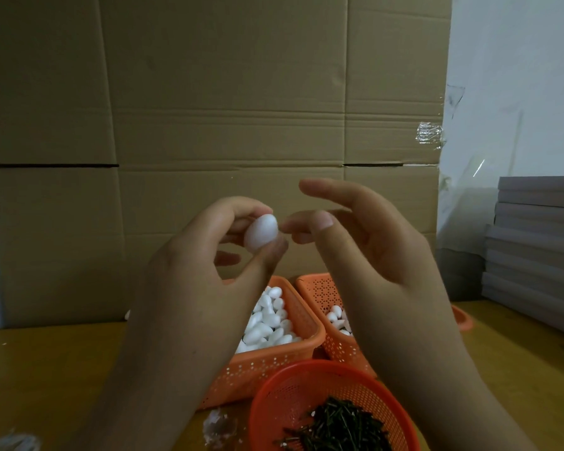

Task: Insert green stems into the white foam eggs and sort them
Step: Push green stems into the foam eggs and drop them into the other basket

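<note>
One white foam egg [261,236] sits at frame centre, raised above the baskets, smooth, tilted with its narrow end up and right, pinched by the left hand [205,255]. No stem shows in it. More eggs [267,320] are heaped in the left rectangular orange basket [274,362], below centre. A few eggs [337,320] lie in the right rectangular basket [319,291], mostly hidden. Dark green stems [339,424], short and thin, lie piled loosely in the round orange basket [274,395] at the bottom edge.
</note>
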Tool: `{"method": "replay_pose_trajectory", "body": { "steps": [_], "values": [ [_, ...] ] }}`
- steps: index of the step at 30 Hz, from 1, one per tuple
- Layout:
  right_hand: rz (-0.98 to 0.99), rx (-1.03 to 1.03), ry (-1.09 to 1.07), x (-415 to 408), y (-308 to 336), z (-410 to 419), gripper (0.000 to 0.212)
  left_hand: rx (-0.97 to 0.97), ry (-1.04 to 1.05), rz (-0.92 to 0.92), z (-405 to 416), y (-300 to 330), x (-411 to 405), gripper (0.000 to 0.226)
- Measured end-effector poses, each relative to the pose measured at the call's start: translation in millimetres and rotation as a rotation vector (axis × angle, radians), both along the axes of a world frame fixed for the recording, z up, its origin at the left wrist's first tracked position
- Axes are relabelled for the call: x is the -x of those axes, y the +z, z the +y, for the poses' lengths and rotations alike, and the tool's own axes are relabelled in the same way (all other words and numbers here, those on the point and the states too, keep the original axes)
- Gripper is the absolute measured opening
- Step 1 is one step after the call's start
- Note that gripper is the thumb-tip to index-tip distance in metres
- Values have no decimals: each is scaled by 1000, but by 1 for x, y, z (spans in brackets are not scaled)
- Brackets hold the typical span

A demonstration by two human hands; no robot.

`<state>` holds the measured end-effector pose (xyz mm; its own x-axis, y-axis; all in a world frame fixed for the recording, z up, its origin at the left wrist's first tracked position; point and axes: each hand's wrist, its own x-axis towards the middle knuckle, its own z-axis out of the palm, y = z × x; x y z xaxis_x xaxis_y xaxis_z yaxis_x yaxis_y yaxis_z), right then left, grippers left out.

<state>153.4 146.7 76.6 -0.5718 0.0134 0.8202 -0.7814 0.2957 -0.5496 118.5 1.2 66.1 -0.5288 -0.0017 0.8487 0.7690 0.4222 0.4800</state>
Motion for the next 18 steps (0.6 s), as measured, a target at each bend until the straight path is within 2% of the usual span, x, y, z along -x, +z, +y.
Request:
{"method": "replay_pose_trajectory", "body": {
  "steps": [4,7,9,12,14,18],
  "values": [
    [59,-65,-22,-3,-2,-6,21,44,-25,-47,1,-2,0,29],
    [-12,0,-17,1,-1,-3,14,5,-22,-11,2,-3,0,22],
    [-117,22,2,5,1,1,20,-42,-44,20,3,-2,-2,19],
    [-271,68,171,6,3,3,24,-62,-65,51,3,-1,-4,20],
    [-282,103,236,3,4,2,23,-57,-47,53,3,0,-5,21],
    [-242,131,216,2,4,3,22,-53,-34,62,0,1,-6,23]
  ]
}}
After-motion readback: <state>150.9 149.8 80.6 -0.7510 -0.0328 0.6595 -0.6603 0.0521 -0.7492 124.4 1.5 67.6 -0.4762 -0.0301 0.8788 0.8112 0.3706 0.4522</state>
